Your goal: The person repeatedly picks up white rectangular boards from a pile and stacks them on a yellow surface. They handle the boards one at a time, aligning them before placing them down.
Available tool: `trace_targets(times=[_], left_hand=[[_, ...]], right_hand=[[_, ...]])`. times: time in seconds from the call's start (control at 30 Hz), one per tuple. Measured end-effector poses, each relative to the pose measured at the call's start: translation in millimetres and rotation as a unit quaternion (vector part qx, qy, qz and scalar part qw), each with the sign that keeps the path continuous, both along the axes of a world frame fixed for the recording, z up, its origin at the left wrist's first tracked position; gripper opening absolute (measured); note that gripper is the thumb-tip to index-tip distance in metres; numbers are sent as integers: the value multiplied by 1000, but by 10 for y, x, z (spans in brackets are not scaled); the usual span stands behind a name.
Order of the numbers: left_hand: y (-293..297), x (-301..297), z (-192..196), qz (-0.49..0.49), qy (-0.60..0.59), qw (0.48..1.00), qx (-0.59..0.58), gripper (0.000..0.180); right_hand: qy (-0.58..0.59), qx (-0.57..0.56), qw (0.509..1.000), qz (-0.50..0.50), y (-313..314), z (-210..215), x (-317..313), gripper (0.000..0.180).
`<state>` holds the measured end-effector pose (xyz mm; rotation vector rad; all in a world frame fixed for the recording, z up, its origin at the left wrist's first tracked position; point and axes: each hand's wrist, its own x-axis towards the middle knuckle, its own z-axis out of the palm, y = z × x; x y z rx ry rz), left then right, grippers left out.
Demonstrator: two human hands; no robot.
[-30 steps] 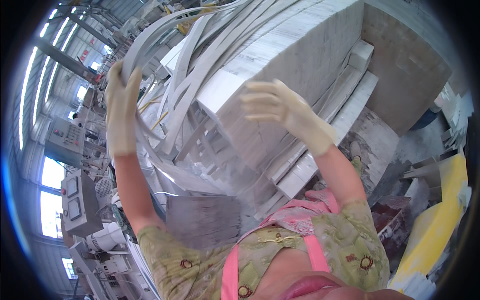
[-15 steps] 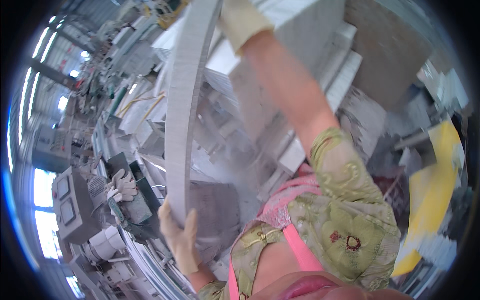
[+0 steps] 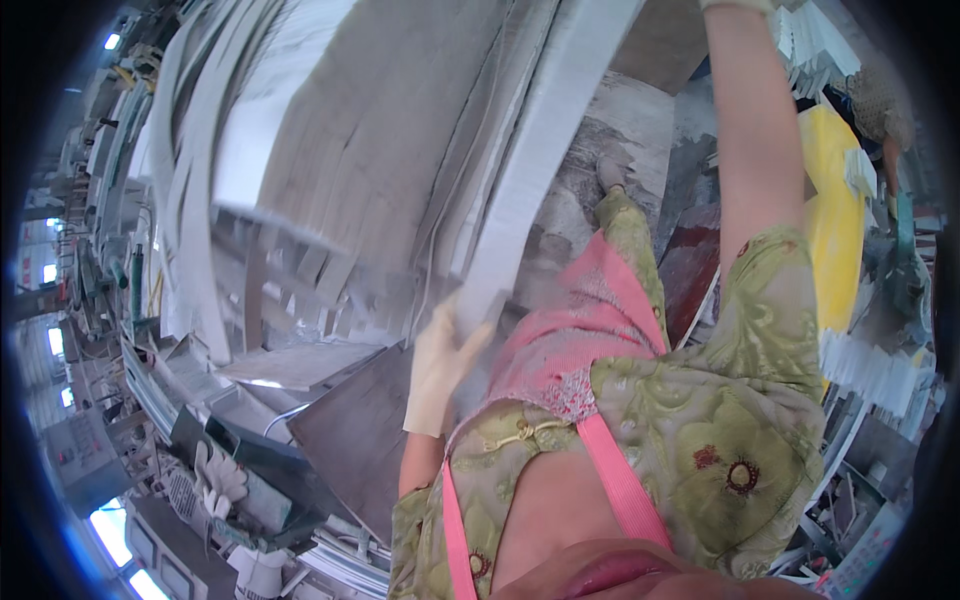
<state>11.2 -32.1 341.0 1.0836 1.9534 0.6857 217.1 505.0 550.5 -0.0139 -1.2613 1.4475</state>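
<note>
A long, flat pale strip (image 3: 545,165) slants from the upper middle down toward my body. My left hand (image 3: 442,362), in a cream glove, grips its lower end, with the thumb on one side and the fingers on the other. My right arm reaches up past the top edge; only the glove cuff (image 3: 738,4) shows there, so its fingers are hidden. Left of the strip stands a big stack of grey-white boards (image 3: 370,130), with thin curved strips (image 3: 190,170) along its far left side.
A brown panel (image 3: 350,440) lies near my left forearm. Spare white gloves (image 3: 218,478) rest on a green metal tray (image 3: 265,490). On the right are a yellow sheet (image 3: 832,220), stacked white pieces (image 3: 870,370) and what looks like another person's arm (image 3: 890,165).
My view has swung to the right. The strip has gone from nearly upright to slanting right, alongside the stack. My right hand has passed almost out of view; my left hand keeps its grip.
</note>
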Motion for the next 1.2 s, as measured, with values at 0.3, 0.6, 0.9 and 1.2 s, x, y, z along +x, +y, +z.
trace_targets(times=[0.3, 0.6, 0.9, 1.2], left_hand=[[163, 352, -1860, 94, -158, 976, -114, 59], [391, 319, -1598, 59, 61, 966, -244, 73], [275, 251, -1785, 38, 77, 973, -216, 70], [408, 167, -1644, 53, 71, 968, -236, 68]], right_hand=[[-64, -382, 918, -82, 640, -4241, -199, 34], [-99, -528, 842, -52, 431, -5389, -567, 48], [-200, -541, 815, -51, -715, -5237, -451, 30], [-392, -532, 746, -78, -1256, -5291, -470, 7]])
